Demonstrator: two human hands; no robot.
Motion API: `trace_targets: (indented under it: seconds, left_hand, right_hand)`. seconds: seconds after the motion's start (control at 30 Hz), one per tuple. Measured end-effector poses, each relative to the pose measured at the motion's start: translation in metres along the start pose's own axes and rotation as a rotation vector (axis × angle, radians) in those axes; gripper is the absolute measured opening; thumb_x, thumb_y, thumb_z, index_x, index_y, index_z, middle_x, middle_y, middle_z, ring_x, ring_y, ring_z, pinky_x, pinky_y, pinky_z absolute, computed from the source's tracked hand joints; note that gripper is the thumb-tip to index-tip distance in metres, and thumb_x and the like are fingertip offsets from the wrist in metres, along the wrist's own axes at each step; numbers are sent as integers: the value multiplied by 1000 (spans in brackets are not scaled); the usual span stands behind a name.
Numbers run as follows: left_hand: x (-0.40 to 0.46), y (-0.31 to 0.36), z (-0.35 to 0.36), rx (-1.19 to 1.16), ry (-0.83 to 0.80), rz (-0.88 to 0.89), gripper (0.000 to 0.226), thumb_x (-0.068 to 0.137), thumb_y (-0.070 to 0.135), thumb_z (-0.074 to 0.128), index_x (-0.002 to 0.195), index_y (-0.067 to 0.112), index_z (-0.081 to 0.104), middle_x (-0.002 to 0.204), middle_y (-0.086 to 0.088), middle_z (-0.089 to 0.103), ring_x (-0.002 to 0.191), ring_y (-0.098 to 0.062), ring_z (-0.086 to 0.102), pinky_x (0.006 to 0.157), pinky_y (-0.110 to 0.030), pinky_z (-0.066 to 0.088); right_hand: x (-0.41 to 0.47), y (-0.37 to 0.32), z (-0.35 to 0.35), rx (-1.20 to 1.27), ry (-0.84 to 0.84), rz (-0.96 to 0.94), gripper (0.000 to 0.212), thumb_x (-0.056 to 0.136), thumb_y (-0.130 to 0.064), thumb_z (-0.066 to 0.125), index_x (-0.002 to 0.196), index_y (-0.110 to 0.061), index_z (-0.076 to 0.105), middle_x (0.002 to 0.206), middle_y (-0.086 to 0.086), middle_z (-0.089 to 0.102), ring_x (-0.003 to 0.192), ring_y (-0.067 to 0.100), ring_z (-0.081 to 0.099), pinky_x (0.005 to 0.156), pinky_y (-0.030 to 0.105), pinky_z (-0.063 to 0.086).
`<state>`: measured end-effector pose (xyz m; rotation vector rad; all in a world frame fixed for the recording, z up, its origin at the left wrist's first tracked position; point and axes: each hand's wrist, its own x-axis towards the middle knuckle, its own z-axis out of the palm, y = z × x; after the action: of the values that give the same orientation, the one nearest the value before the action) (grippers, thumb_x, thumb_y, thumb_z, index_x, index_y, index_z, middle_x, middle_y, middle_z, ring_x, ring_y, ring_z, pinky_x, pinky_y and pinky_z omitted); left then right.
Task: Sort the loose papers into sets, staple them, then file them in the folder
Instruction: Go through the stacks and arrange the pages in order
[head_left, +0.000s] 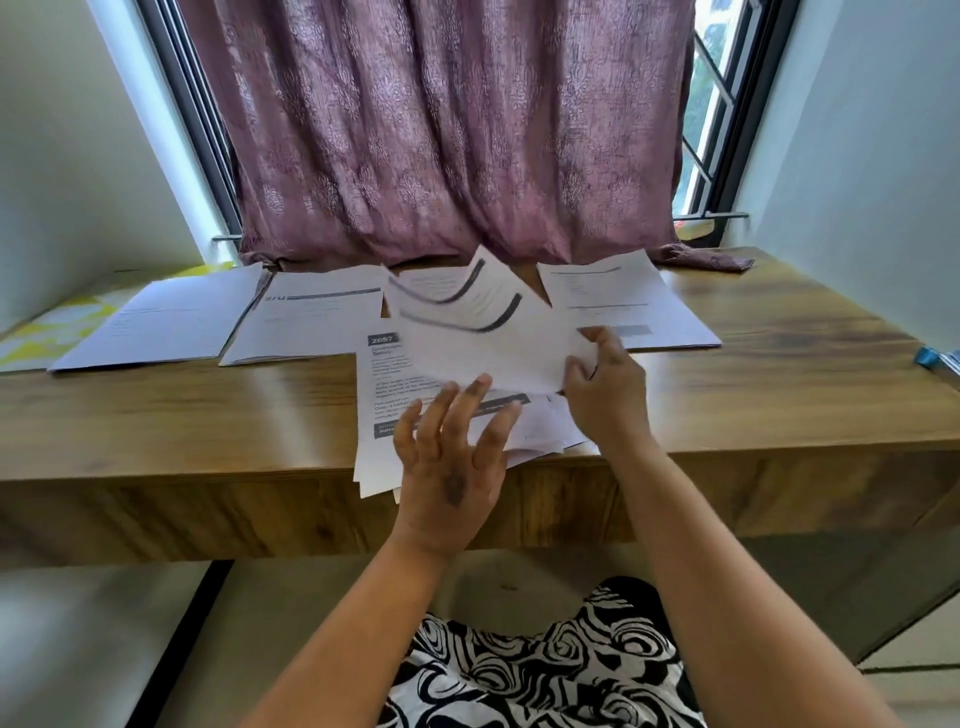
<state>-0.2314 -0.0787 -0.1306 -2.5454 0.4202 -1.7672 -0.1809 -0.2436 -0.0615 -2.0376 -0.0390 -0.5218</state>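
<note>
While L hand (451, 470) hovers spread, R hand (605, 400) lifts blurred sheets (483, 332) off stack (384, 410).

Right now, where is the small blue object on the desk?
In the head view, the blue object lies at the desk's far right edge, right of the rightmost paper set.

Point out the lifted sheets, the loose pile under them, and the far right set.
lifted sheets (483, 332), head view, blank middle.
loose pile (379, 415), head view, printed top page.
far right set (613, 291), head view, upper page.
</note>
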Motion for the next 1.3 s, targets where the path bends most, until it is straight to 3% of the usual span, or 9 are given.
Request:
trace_targets:
  seconds: [0.2, 0.33, 0.43, 0.53, 0.67, 0.87, 0.97, 1.1, 1.3]
  left_hand:
    - [13, -3, -4, -69, -159, -37, 57, 78, 34, 73, 130, 19, 53, 139, -8, 52, 131, -28, 43, 113, -47, 22]
    - [9, -11, -2, -254, -372, -96, 17, 81, 27, 75, 92, 15, 74, 89, -3, 74, 80, -21, 70, 81, -28, 49]
    - [10, -14, -1, -376, -451, -248, 17, 91, 31, 66, 94, 15, 71, 81, -1, 73, 67, -15, 69, 66, -19, 53]
    - [20, -14, -3, -484, -385, -379, 25, 92, 26, 67, 113, 14, 60, 92, -6, 72, 70, -16, 71, 58, -8, 49]
    - [28, -11, -8, -595, -343, -446, 65, 89, 16, 71, 134, 28, 26, 121, -13, 63, 93, -24, 71, 63, -2, 45]
    - [22, -8, -5, -506, -352, -327, 32, 85, 17, 70, 116, 9, 65, 109, -13, 70, 91, -27, 72, 77, -24, 50]
    - [26, -6, -9, -472, -470, -318, 30, 85, 21, 72, 113, 9, 69, 111, -11, 70, 95, -28, 71, 79, -20, 48]
    - [38, -3, -17, -367, -706, -299, 49, 88, 58, 58, 121, 23, 66, 126, 3, 64, 112, -15, 61, 89, -19, 45]
    - [57, -5, -19, -327, -844, -252, 45, 86, 56, 61, 114, 22, 68, 119, 0, 68, 103, -14, 66, 89, -21, 47]
  right_hand:
    - [-15, -3, 1, 33, -286, 61, 30, 93, -41, 59, 112, -18, 59, 102, -8, 66, 85, 11, 66, 68, 19, 55]
    - [-1, 0, -18, 201, -124, 201, 48, 99, -50, 39, 96, -13, 70, 85, -1, 68, 77, 18, 63, 72, 33, 52]
    - [6, 8, -34, -140, -183, 193, 34, 97, -43, 51, 98, -12, 65, 92, 0, 65, 85, 19, 62, 72, 29, 51]
    - [-5, 9, -29, -311, -369, 239, 33, 81, -42, 74, 97, -19, 58, 91, -2, 62, 77, 12, 62, 59, 17, 45]
    - [-9, 0, -19, -329, -344, 251, 41, 70, -32, 85, 96, -15, 59, 89, -3, 57, 82, 13, 56, 68, 20, 43]
    - [5, -5, -15, -461, -466, 332, 39, 77, -34, 80, 103, -8, 65, 96, 4, 64, 87, 18, 59, 72, 26, 44]
    - [3, -5, -9, -549, -456, 280, 42, 81, -35, 76, 111, -9, 62, 107, 6, 61, 91, 20, 61, 77, 27, 49]
    - [3, 0, -16, -442, -356, 321, 43, 73, -36, 83, 99, -15, 57, 97, 3, 62, 88, 20, 63, 72, 26, 48]
    - [9, 15, -31, -309, -335, 337, 30, 86, -43, 69, 100, -18, 61, 90, 0, 68, 74, 12, 67, 60, 22, 48]
